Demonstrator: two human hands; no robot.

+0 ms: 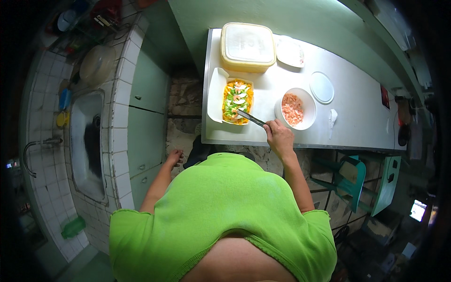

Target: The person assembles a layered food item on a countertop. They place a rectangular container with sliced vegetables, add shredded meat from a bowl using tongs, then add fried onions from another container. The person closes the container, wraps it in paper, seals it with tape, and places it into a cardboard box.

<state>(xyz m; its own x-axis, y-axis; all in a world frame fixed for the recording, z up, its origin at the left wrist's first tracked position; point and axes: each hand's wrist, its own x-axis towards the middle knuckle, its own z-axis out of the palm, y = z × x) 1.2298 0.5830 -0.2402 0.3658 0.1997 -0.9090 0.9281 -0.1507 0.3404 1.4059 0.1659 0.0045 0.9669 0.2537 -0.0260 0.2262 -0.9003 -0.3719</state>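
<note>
My right hand (281, 138) is closed around dark tongs (252, 118), which slant left over the table. Their tips reach the near part of the food (238, 96), an orange-yellow dish topped with chopped greens, white slices and pinkish bits. That food fills a white takeout box (216, 94) whose lid is folded open to the left. Just beyond my right hand stands a white round tub (310, 120) holding small pink pieces that look like shrimp (292, 108). Away from the table, my left hand (174, 158) hangs low at my side, fingers loosely bent and holding nothing.
A large yellowish lidded container (248, 47) sits at the table's far left, beside a white dish (291, 52). Right of the tub lie a round lid (322, 88) and a small white item (333, 117). Teal chair (350, 176) at right; tiled sink (89, 141) at left.
</note>
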